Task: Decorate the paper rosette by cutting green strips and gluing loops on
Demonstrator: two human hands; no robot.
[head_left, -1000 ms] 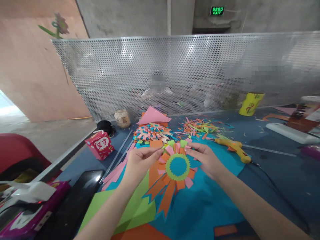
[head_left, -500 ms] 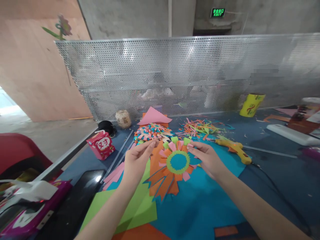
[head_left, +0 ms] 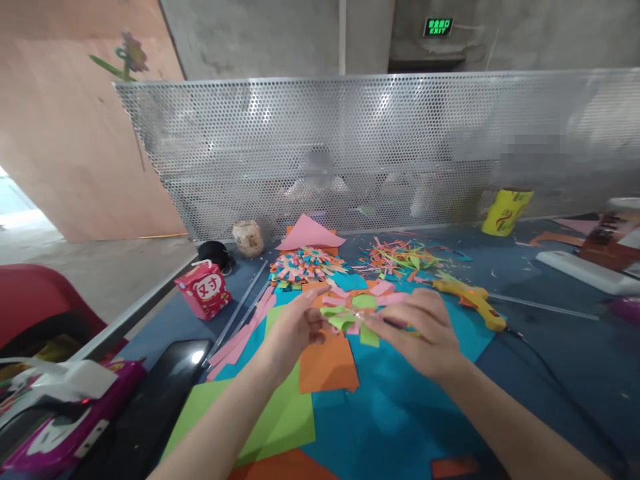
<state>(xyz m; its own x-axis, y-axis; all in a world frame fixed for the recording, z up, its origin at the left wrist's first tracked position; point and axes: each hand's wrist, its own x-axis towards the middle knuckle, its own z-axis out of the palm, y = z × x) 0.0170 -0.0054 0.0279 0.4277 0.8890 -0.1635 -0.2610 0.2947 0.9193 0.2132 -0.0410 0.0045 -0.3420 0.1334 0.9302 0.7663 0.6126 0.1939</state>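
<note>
Between my hands is a layered paper flower (head_left: 364, 303) with pink, green, orange and blue petals, partly blurred; a green side now faces up. My left hand (head_left: 295, 327) has its fingers curled at the flower's left edge. My right hand (head_left: 423, 327) pinches the flower's right side. Below lie orange paper (head_left: 327, 367), a large blue sheet (head_left: 390, 413) and a light green sheet (head_left: 270, 420). Just behind the flower sits a pile of fringed paper pieces (head_left: 305, 265).
A yellow glue gun (head_left: 473, 300) with a black cord lies at right, near paper scraps (head_left: 400, 257). At left are a red drink box (head_left: 204, 290), a jar (head_left: 248, 239) and a black phone (head_left: 165, 387). A perforated metal screen (head_left: 320, 120) stands behind.
The flower has been turned over and tilted, so its blue centre and yellow-green ring no longer show. Both hands have changed their hold, and the right fingers have moved inward.
</note>
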